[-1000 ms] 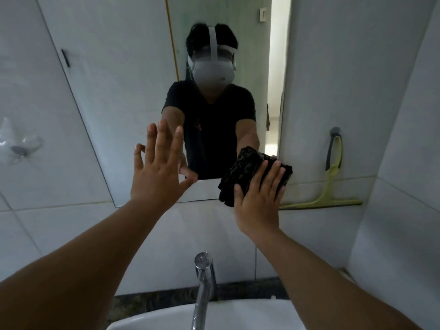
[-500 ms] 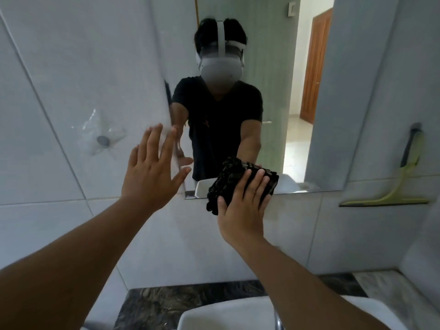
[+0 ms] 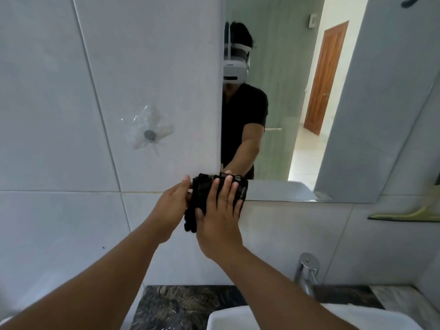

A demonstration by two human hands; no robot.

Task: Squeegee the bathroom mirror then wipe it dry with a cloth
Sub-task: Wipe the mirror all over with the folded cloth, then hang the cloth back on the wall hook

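Note:
The bathroom mirror (image 3: 297,103) hangs on the tiled wall at the upper right. A folded black cloth (image 3: 203,194) lies against its bottom-left corner and the tile below. My right hand (image 3: 220,215) presses flat on the cloth, fingers spread upward. My left hand (image 3: 172,206) grips the cloth's left edge, thumb on top. A yellow-green squeegee (image 3: 409,214) hangs on the wall at the far right, below the mirror.
A chrome tap (image 3: 306,272) stands over a white basin (image 3: 262,320) at the bottom right, on a dark marble counter (image 3: 185,306). A clear adhesive wall hook (image 3: 149,135) sticks to the tile at the left. The mirror reflects a person and a wooden door.
My left hand dropped from its raised, open pose and took hold of the cloth's left edge. The cloth and my right hand slid left to the mirror's corner. The view shifted.

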